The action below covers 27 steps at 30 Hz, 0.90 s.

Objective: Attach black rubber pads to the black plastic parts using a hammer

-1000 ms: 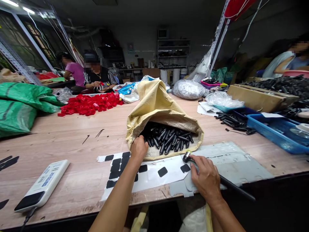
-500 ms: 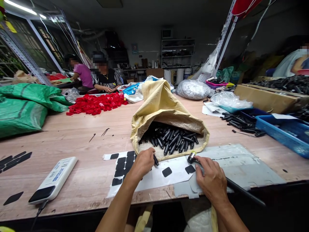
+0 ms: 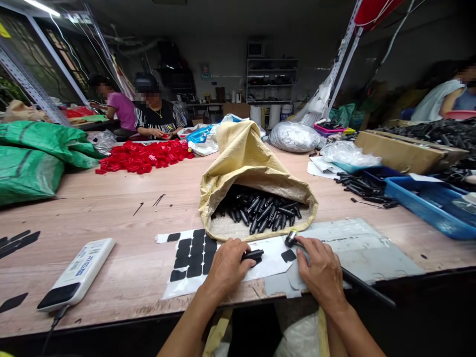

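Observation:
My left hand is closed around a black cylindrical part, lying over the white sheet. Rows of black rounded-square pads stick to the sheet left of that hand, and a single pad lies near its right end. My right hand grips a thin tool with a metal head; its long black handle runs out to the right, past the table edge. Just beyond both hands a yellowish sack lies open toward me, with many black parts inside its mouth.
A white power bank with a cable lies at left. Farther back are green sacks and red parts. Blue trays and a cardboard box stand at right. People sit behind the table at left and far right.
My left hand has turned flatter over the sheet, and its black part now lies sideways, where one loose pad showed before. My right hand keeps its grip. The view has shifted slightly.

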{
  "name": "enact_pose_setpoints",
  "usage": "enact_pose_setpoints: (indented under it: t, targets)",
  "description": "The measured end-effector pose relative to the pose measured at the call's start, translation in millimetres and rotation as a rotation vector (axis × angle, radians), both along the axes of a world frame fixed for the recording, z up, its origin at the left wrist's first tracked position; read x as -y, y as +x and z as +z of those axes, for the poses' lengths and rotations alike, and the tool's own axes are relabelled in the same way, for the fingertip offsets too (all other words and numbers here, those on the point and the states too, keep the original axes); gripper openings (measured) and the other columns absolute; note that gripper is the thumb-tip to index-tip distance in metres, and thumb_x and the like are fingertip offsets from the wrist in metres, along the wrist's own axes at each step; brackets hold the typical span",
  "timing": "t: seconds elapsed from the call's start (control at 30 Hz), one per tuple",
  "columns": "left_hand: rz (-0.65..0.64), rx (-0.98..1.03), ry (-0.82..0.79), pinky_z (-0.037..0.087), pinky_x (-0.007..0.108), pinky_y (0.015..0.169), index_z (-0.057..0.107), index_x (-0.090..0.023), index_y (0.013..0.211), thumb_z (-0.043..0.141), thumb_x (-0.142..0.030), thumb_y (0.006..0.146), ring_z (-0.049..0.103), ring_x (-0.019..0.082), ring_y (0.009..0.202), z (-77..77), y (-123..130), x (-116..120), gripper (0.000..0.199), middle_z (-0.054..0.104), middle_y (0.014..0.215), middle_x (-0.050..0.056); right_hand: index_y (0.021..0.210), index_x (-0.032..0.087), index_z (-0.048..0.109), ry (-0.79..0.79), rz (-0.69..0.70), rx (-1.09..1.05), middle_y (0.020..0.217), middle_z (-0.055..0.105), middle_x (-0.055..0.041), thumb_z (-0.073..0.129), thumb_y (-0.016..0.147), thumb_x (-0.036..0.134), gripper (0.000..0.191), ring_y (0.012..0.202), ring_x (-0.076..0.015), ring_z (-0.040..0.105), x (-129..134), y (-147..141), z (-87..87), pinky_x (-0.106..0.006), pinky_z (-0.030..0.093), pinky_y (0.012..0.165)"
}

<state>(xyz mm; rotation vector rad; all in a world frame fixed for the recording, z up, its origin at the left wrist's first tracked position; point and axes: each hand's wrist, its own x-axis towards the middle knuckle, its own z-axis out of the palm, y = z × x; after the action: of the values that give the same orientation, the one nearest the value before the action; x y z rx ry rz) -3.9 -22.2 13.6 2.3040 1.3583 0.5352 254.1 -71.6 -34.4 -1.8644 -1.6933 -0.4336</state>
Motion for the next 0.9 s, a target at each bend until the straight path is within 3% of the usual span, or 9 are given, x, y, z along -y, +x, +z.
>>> enact_pose_setpoints:
  t: [0.17, 0.33, 0.43, 0.6, 0.8, 0.9]
  targets:
    - [0.043, 0.202, 0.009, 0.044, 0.033, 0.083, 0.07, -0.023, 0.098, 0.07, -0.025, 0.084, 0.059, 0.022, 0.093, -19.2, -1.8, 6.4, 0.015, 0.067, 0.095, 0.004, 0.116, 0.024, 0.065, -0.054, -0.086, 0.032, 0.104, 0.068, -0.0058, 0.055, 0.092, 0.026, 0.026, 0.096, -0.0255, 0.057, 5.9, 11.0, 2.1, -0.037, 0.038, 0.076]
    - [0.034, 0.249, -0.02, 0.043, 0.032, 0.08, 0.071, -0.023, 0.095, 0.071, -0.022, 0.08, 0.058, 0.022, 0.092, -18.6, -1.9, 4.8, 0.015, 0.068, 0.092, 0.003, 0.101, 0.023, 0.064, -0.083, 0.001, -0.079, 0.099, 0.068, -0.0061, 0.05, 0.094, 0.027, 0.017, 0.093, -0.0241, 0.061, 3.7, 17.7, 6.4, -0.036, 0.044, 0.078]
    - [0.047, 0.249, -0.034, 0.042, 0.031, 0.08, 0.07, -0.022, 0.088, 0.071, -0.019, 0.076, 0.058, 0.021, 0.09, -16.1, -0.8, 3.6, 0.013, 0.068, 0.089, 0.002, 0.109, 0.023, 0.059, -0.071, 0.043, -0.232, 0.106, 0.069, -0.0069, 0.047, 0.095, 0.033, 0.02, 0.094, -0.0225, 0.066, 8.1, 3.0, 16.7, -0.032, 0.048, 0.075]
    - [0.069, 0.254, -0.091, 0.041, 0.03, 0.078, 0.068, -0.021, 0.081, 0.072, -0.019, 0.073, 0.057, 0.02, 0.087, -13.5, 0.8, 3.0, 0.009, 0.068, 0.086, 0.0, 0.117, 0.025, 0.058, -0.175, 0.19, -0.312, 0.094, 0.074, -0.0043, 0.048, 0.096, 0.036, 0.025, 0.077, -0.0207, 0.072, 21.6, -32.3, 32.0, -0.029, 0.052, 0.064]
    - [0.063, 0.265, -0.058, 0.041, 0.03, 0.078, 0.071, -0.023, 0.086, 0.073, -0.02, 0.073, 0.056, 0.019, 0.086, -15.7, 1.0, 4.9, 0.013, 0.068, 0.086, -0.001, 0.13, 0.024, 0.06, -0.139, 0.354, -0.306, 0.121, 0.071, -0.008, 0.044, 0.097, 0.023, 0.037, 0.108, -0.0211, 0.07, 25.8, -55.4, 39.9, -0.033, 0.057, 0.089]
    - [0.058, 0.279, -0.06, 0.041, 0.03, 0.077, 0.073, -0.023, 0.086, 0.073, -0.022, 0.076, 0.055, 0.019, 0.084, -18.5, -0.3, 4.4, 0.01, 0.068, 0.084, -0.001, 0.134, 0.024, 0.058, -0.125, 0.419, -0.337, 0.126, 0.069, -0.0074, 0.043, 0.099, 0.021, 0.039, 0.114, -0.02, 0.067, 27.1, -63.4, 47.7, -0.032, 0.055, 0.096]
